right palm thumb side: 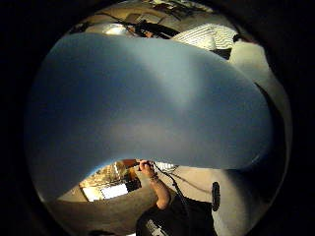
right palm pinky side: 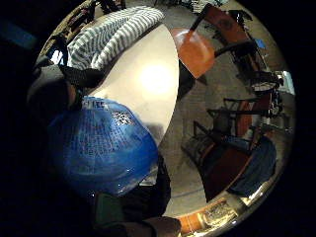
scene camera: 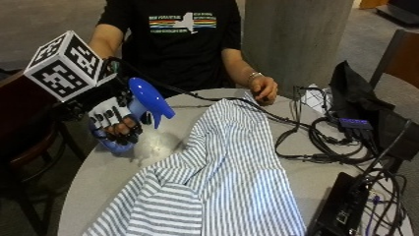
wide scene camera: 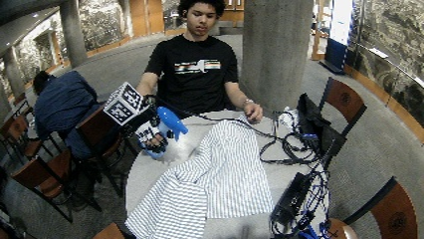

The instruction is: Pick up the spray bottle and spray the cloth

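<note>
While the spray bottle (scene camera: 142, 105) is held up off the tabletop (scene camera: 108, 169) near its edge, we see a smooth, glossy blue plastic body with a rounded base and a curved nozzle head pointing toward the cloth (scene camera: 225, 167). In the little-finger palm view the bottle's blue belly (right palm pinky side: 101, 148) looks translucent with fine print on it; we cannot tell how much liquid is inside. In the thumb palm view its blue surface (right palm thumb side: 147, 103) fills most of the frame, close to the palm. A faint white mist hangs just below the nozzle, over the tabletop beside the cloth. The cloth is a soft, crumpled sheet of white fabric with thin blue-grey stripes, spread across the round, pale tabletop. Our gloved right hand (scene camera: 116, 120) forms the grip, fingers curled round the bottle's neck and body. The bare hand (scene camera: 263, 89) rests on the cloth's far corner. Black cables (scene camera: 314, 142) lie beside the cloth.
</note>
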